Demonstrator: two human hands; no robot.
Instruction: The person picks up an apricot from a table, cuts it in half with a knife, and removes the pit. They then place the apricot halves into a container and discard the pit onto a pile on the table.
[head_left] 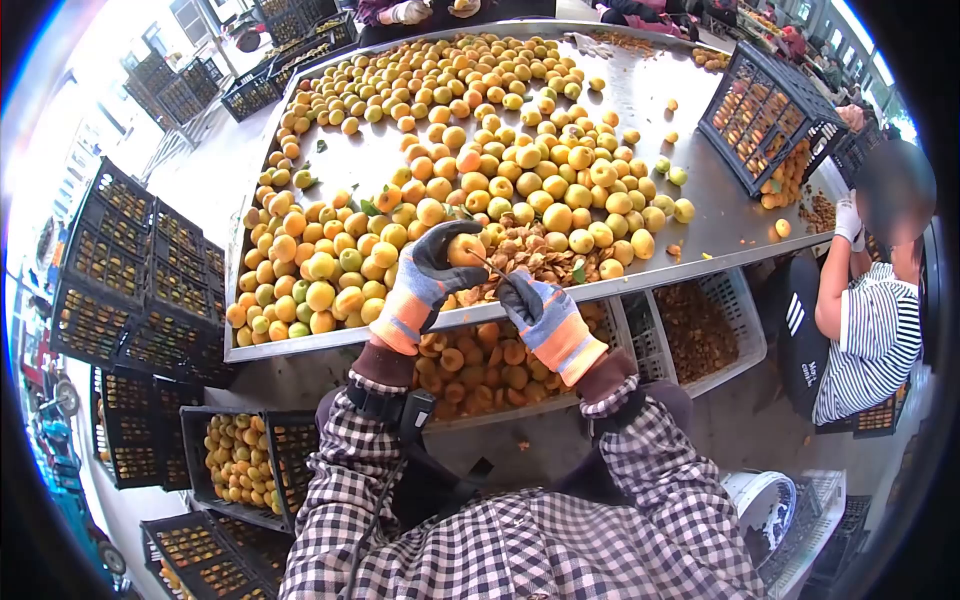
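My left hand (420, 285), in a grey, blue and orange glove, closes around a yellow-orange apricot (464, 250) above the table's near edge. In my right hand (548, 322), gloved alike, is a thin dark pitting tool (486, 263) whose tip meets the apricot's side; its exact shape is too small to make out. Just beyond my hands lies a heap of brown apricot pits (530, 252). Whole apricots (540, 185) cover much of the metal table (690, 245). Below the table edge, opened apricots (480, 365) fill a container.
A white crate (748, 310) of brown pits stands under the table's right side. On the tabletop, a black crate (770, 120) lies tipped with apricots. Black crates (130, 270) are stacked at left. A co-worker in a striped shirt (865, 340) sits at right; a white bucket (765, 505) is below.
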